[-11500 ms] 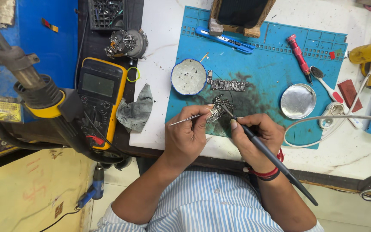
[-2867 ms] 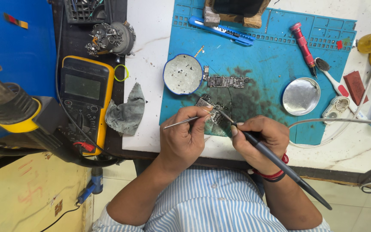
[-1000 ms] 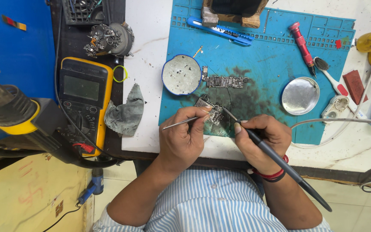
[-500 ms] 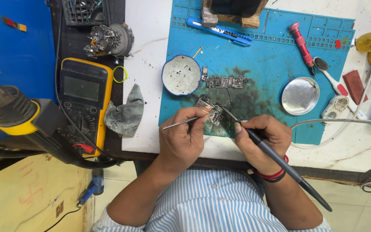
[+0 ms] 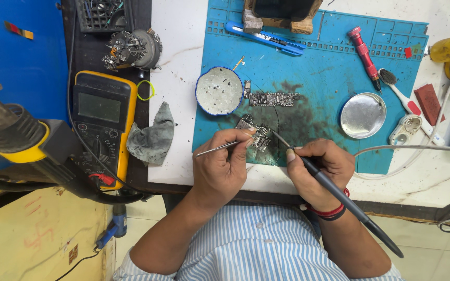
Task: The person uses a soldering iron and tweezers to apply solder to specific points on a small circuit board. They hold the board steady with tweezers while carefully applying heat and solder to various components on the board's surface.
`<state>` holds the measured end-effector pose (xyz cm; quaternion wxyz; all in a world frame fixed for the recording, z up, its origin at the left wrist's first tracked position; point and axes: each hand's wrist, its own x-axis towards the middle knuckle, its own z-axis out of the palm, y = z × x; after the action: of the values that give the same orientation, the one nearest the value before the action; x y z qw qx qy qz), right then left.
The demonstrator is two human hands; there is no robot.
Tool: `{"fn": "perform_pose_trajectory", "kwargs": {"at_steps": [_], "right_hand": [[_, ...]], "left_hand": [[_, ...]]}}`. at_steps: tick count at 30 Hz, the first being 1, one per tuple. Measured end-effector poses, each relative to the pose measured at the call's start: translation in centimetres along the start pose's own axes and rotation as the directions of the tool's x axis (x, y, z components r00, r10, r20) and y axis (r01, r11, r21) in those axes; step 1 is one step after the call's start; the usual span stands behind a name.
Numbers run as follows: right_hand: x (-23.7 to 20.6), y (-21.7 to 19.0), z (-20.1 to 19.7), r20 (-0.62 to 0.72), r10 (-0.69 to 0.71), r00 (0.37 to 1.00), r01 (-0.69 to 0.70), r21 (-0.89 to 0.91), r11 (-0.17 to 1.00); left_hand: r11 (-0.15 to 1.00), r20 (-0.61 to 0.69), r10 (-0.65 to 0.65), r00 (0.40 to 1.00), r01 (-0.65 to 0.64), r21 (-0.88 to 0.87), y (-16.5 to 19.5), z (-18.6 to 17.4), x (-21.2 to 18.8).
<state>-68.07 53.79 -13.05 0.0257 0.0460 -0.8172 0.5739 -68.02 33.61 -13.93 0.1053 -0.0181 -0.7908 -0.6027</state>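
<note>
My left hand pinches a pair of slim metal tweezers between thumb and forefinger, the tips pressed onto a small circuit board that lies on the blue work mat, just above my knuckles at twelve o'clock. My right hand grips a soldering iron like a pen — fingers closed round the dark handle, forefinger stretched along it — and its fine tip meets the board's right edge.

As I judge it, the work is mid-way: both tools are on the board, so the joint is not finished. The mat around it is smeared dark, which suggests a good deal of work here already. What is left I cannot tell; the parts are too small to read.

The board looks small and irregular, silvery with shields and dense components, lying flat. A second, longer strip of board lies apart at twelve o'clock from it, beside a round blue-rimmed tin at eleven. A shiny metal dish sits at two o'clock, a yellow multimeter well off at nine.
</note>
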Motion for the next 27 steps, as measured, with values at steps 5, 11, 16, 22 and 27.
{"fn": "perform_pose_trajectory", "kwargs": {"at_steps": [5, 11, 16, 22, 27], "right_hand": [[-0.03, 0.03, 0.01, -0.010, 0.009, 1.000, -0.009, 0.001, 1.000], [-0.09, -0.06, 0.04, -0.014, 0.016, 1.000, -0.016, -0.001, 1.000], [-0.04, -0.11, -0.02, 0.001, -0.022, 1.000, 0.022, -0.029, 0.999], [-0.09, -0.19, -0.16, -0.019, -0.006, 1.000, 0.005, -0.036, 0.999], [-0.11, -0.24, -0.14, -0.024, -0.030, 0.999, 0.029, -0.039, 0.999]], "left_hand": [[1.000, -0.003, 0.026, 1.000, -0.026, -0.003, -0.09, 0.00, -0.01], [1.000, -0.001, 0.011, 1.000, -0.011, 0.008, -0.03, 0.02, -0.04], [1.000, 0.002, 0.003, 1.000, -0.003, -0.002, 0.03, -0.07, -0.04], [1.000, 0.001, 0.018, 1.000, -0.018, -0.009, 0.21, -0.05, 0.05], [1.000, -0.002, 0.012, 1.000, -0.012, -0.007, 0.26, -0.01, -0.02]]}}
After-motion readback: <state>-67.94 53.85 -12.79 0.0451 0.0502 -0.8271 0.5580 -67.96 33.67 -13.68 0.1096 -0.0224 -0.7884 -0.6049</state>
